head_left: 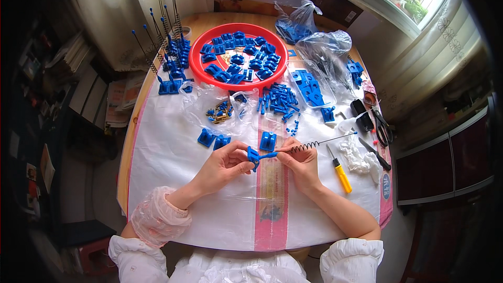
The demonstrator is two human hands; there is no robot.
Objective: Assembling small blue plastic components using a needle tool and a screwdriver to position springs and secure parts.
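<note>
Between the fingers of my left hand (225, 166) is a blue plastic bracket (253, 158). My right hand (301, 163) pinches a black coil spring (305, 147) at its near end, where a blue plastic stem (268, 155) reaches to the bracket. A thin rod with a blue tip extends from the spring to the right. How firmly stem and bracket are joined I cannot tell. Just beyond my hands stands a blue double-ridged block (268, 141), and two more blue blocks (214, 139) lie left of it.
A red round tray (195, 68) holds many blue blocks. Nearby are brass pieces (220, 112), blue pins (279, 99), and a clear box (329, 99) of blue plates. Spring assemblies (170, 55) stand far left. A yellow screwdriver (342, 176), a knife (378, 157) and scissors (384, 128) lie right.
</note>
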